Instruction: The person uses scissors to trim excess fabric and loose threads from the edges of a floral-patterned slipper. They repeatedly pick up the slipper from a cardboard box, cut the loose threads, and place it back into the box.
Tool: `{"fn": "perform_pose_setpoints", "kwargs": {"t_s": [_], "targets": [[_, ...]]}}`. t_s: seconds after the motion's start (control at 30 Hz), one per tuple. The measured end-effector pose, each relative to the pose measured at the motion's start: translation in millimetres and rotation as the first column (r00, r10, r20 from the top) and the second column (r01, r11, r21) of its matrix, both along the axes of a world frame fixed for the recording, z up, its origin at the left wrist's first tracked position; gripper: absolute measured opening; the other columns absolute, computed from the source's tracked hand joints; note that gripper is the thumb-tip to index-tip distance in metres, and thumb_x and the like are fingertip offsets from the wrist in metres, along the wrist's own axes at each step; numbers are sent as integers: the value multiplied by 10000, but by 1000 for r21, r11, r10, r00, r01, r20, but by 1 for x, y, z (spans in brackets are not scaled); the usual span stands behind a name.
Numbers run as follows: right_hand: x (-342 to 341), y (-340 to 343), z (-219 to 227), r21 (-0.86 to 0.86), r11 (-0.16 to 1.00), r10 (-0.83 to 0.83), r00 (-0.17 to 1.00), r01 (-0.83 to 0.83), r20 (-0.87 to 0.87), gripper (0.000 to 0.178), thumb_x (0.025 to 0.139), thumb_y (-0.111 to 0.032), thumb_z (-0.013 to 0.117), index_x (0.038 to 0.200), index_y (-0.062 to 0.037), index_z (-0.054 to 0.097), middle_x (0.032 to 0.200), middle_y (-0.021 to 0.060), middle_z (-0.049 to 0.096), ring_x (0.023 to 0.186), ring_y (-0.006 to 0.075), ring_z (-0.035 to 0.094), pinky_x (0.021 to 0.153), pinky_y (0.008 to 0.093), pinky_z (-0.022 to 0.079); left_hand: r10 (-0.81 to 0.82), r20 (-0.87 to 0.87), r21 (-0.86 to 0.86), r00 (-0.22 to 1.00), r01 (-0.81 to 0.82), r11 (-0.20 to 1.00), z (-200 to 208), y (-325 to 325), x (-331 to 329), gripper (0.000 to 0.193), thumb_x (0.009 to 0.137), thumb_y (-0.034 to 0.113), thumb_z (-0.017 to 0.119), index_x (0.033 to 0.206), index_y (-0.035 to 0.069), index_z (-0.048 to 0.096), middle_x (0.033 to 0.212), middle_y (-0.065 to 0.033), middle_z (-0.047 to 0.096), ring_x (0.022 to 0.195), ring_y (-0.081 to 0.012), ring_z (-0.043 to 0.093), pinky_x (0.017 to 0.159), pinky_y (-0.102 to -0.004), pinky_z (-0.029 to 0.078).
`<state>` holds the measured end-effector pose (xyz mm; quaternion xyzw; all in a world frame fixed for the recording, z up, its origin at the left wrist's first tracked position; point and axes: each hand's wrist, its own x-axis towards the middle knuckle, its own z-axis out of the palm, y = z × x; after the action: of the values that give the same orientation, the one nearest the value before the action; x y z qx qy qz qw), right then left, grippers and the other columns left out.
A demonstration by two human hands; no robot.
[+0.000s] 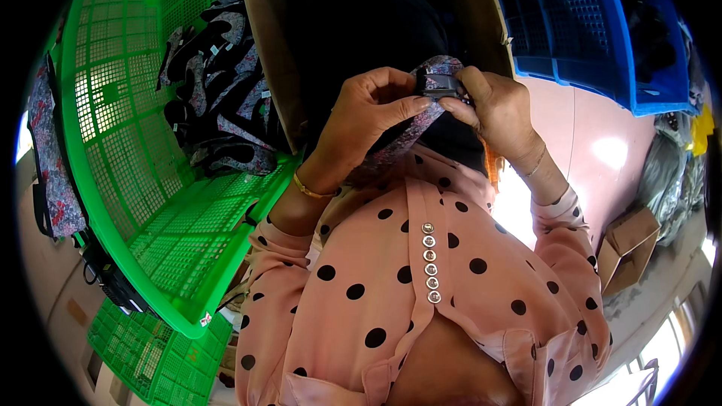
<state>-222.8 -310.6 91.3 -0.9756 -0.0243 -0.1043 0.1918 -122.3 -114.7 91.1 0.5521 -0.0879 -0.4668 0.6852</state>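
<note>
In front of my chest, both hands meet at a dark plastic buckle on a patterned fabric strap. My left hand is closed, its thumb and fingers pinching the buckle's left side. On the other side my right hand is closed as well, thumb and forefinger gripping the buckle's right end and the strap. The strap loops above the buckle and trails down to the left, partly behind my left hand. Many similar patterned pieces with black parts lie heaped in the green basket at my left.
A large green plastic basket stands at left, another green basket below it. Ahead is an open cardboard box with dark contents. Blue crates stand at far right, with a small cardboard box and plastic bags nearer.
</note>
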Motion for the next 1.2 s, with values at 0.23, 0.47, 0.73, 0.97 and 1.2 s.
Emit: {"fn": "perform_pose_setpoints", "kwargs": {"t_s": [0.23, 0.47, 0.73, 0.97, 1.2], "targets": [[-2, 1, 8, 112, 993, -34, 995, 44, -93, 446, 837, -505, 653, 933, -70, 621, 616, 57, 603, 543, 211, 625, 474, 304, 483, 14, -115, -39, 993, -19, 999, 8, 2, -3, 232, 863, 14, 695, 1092, -24, 695, 968, -64, 711, 847, -88, 641, 789, -204, 501], [1, 0, 23, -19, 1000, 13, 999, -14, -38, 423, 853, -490, 630, 932, -75, 624, 633, 54, 608, 556, 208, 627, 486, 302, 483, 23, -104, -79, 994, -31, 996, 13, -1, -7, 224, 880, 45, 687, 1092, -24, 701, 941, -68, 715, 800, -77, 642, 732, -184, 508], [2, -6, 30, 4, 999, 46, 999, -46, 1, 399, 844, -494, 624, 851, -97, 585, 622, 51, 577, 567, 218, 612, 481, 320, 465, 18, -183, -92, 983, -35, 995, 20, -2, -6, 231, 893, 2, 637, 1116, -28, 689, 990, -73, 710, 875, -100, 644, 823, -223, 504], [1, -8, 34, -7, 1000, 23, 999, -23, -40, 401, 845, -501, 621, 835, -102, 574, 622, 46, 577, 566, 218, 610, 479, 324, 459, 9, -88, -104, 996, -18, 994, 21, -6, -7, 222, 908, 55, 656, 1110, -32, 688, 946, -66, 712, 809, -72, 639, 746, -182, 510], [3, -4, 34, -22, 1000, -10, 1000, 10, -22, 393, 848, -505, 614, 817, -116, 573, 606, 41, 571, 561, 217, 610, 469, 321, 457, 14, -101, -102, 995, -24, 994, 25, -5, -8, 222, 910, 59, 655, 1113, -24, 691, 943, -57, 711, 813, -67, 636, 740, -178, 506]]}}
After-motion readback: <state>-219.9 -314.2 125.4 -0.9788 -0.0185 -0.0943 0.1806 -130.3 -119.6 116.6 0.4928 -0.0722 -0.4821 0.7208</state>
